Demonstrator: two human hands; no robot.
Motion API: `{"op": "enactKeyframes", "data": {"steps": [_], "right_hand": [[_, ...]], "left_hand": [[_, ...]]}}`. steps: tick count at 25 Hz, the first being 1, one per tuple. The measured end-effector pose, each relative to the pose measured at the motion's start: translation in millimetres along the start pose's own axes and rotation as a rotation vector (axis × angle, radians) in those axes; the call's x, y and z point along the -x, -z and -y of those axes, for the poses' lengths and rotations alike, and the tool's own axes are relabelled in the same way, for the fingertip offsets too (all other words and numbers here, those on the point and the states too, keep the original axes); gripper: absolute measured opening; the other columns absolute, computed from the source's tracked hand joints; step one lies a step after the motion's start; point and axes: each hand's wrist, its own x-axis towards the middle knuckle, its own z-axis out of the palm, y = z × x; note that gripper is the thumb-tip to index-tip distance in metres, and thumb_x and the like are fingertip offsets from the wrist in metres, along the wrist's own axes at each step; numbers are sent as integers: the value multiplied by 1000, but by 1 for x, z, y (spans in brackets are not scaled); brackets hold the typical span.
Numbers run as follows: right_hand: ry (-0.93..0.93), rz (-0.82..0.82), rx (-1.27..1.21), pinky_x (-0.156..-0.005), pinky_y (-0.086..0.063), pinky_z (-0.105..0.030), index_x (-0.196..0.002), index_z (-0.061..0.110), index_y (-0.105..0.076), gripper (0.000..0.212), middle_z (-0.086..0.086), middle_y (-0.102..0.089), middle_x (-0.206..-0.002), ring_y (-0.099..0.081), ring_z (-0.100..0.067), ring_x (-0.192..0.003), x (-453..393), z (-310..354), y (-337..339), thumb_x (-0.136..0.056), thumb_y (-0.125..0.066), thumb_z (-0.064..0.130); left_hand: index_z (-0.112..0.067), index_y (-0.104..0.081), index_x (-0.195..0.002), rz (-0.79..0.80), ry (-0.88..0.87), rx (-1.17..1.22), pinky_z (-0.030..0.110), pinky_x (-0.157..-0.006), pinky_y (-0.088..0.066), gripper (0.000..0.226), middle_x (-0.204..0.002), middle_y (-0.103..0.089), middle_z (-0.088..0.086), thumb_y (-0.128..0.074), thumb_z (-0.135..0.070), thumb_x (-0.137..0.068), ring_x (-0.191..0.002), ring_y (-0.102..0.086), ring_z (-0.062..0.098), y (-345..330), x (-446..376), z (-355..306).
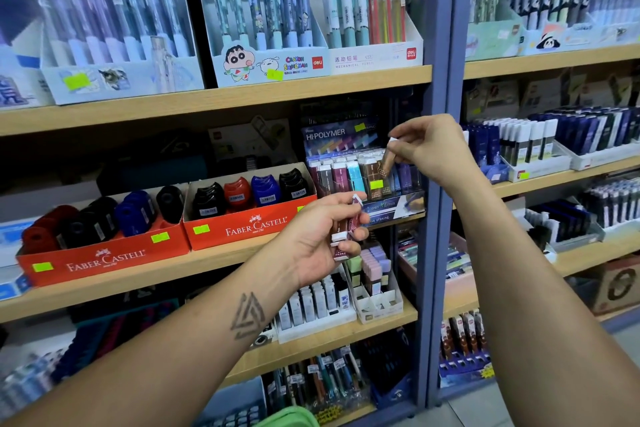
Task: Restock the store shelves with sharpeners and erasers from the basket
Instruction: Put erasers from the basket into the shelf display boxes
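Two hands (374, 191), several erasers (346, 229)

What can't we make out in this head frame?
- Basket: head view, only a green corner shows; the bottom edge cuts off the rest.
- Erasers in the left hand: fingers cover them, count unclear.
- Eraser pinched by the right hand: sleeve print too small to read.
- Pens, top left: blurred.
- Price stickers: too small to read.
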Motion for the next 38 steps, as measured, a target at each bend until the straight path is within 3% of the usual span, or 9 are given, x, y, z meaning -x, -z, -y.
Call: {"op": "enactKeyframes", "data": {"steps": [11, 14, 17, 19, 22, 25, 27, 32, 38], "right_hand": [[71, -29, 72, -75, -60, -32, -91, 14, -73, 10, -5, -72, -71, -70, -14, -62, -4, 3, -4, -88, -72, 5], [100, -14, 163, -72, -57, -26, -84, 18, -72, 12, 1, -70, -71, -69, -10, -66, -4, 5, -5, -87, -74, 7], [118, 108, 350, -78, -49, -29, -89, 20, -79, 7, 2, -70, -94, -62, -13, -82, 1, 4, -13, -87, -74, 15], [183, 111, 283, -74, -45, -29, -85, 20, -78, 6, 2, -67, -98, -55, -8, -74, 4, 15, -12, -85, -74, 16], [194, 431, 26, -66, -49, -25, -81, 14, -78, 11, -5, -72, -82, -60, -8, -68, 13, 46, -2, -80, -83, 25], [156, 832, 345, -63, -43, -17, -87, 27, -80, 31, 5, -74, -81, -59, 3, -66, 20, 60, -9, -68, -85, 52], [147, 879, 445, -65, -40, -18, -89, 32, -80, 37, 10, -73, -85, -60, 4, -68, 18, 58, -17, -63, -85, 58], [146, 868, 143, -73, -54, -32, -87, 22, -79, 22, -8, -75, -90, -68, -22, -78, 22, 52, -16, -69, -90, 29], [33, 624, -167, -68, -53, -30, -92, -2, -71, 15, -23, -69, -81, -65, -21, -70, 21, 39, -6, -80, -79, 0]], "left_hand": [[-5, -51, -135, -2, 3, 8, 17, -37, -32, 38, -80, -57, 13, -46, -1, -98, -56, -49, 15, 3, 3, 0], [-7, -52, -135, 18, 44, 26, 19, -40, -31, 39, -83, -57, 12, -46, -14, -97, -59, -47, 15, 2, 7, -2], [-8, -53, -130, 9, 78, 5, 20, -40, -29, 42, -83, -58, 12, -42, -35, -101, -59, -47, 16, 1, 9, -3], [-8, -51, -131, -17, 82, -24, 21, -40, -27, 51, -82, -59, 12, -37, -49, -103, -59, -46, 17, -1, 9, -4], [-6, -51, -122, -49, 58, -66, 21, -40, -25, 65, -81, -57, 11, -31, -64, -100, -58, -45, 17, -3, 7, -6], [-6, -56, -115, -56, 36, -99, 19, -39, -26, 75, -75, -54, 8, -23, -72, -97, -56, -44, 16, -9, 5, -7], [-5, -56, -121, -70, 45, -92, 19, -38, -28, 80, -70, -53, 7, -22, -73, -96, -55, -45, 16, -13, 3, -6], [-5, -59, -118, -63, 46, -72, 20, -41, -32, 72, -73, -51, 8, -22, -64, -99, -56, -47, 18, -12, 4, -6], [-7, -52, -122, 15, 55, -1, 24, -47, -35, 42, -82, -54, 12, -27, -31, -97, -65, -50, 20, -5, 15, -10]]}}
